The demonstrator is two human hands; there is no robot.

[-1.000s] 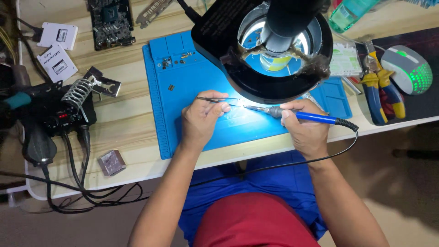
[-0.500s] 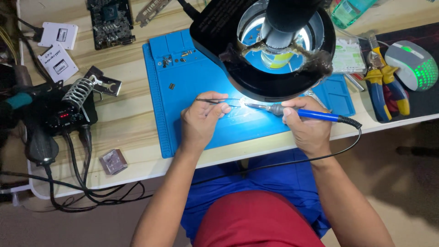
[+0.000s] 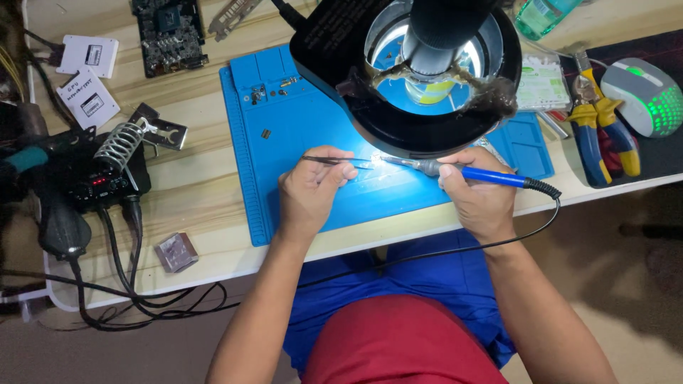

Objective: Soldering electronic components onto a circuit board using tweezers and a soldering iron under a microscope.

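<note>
My left hand (image 3: 311, 190) rests on the blue work mat (image 3: 299, 135) and pinches thin dark tweezers (image 3: 324, 161) whose tips point right toward a brightly lit spot. My right hand (image 3: 480, 195) grips a soldering iron with a blue handle (image 3: 491, 176); its metal tip meets the tweezers' tips at that lit spot under the round black magnifier lamp (image 3: 409, 75). The small piece between the two tips is washed out by the glare. The iron's black cable (image 3: 455, 249) loops down past the table edge.
A soldering station with a coiled iron stand (image 3: 107, 167) sits at the left among black cables. Circuit board (image 3: 169, 32) and two white boxes (image 3: 89, 75) lie at the back left. Pliers with yellow-blue handles (image 3: 597, 121), a lit mouse (image 3: 647, 96) and a small grey block (image 3: 176, 252) also lie about.
Both hands stay at the same lit spot; the view shifts slightly, and the iron's tip and tweezers hold nearly still.
</note>
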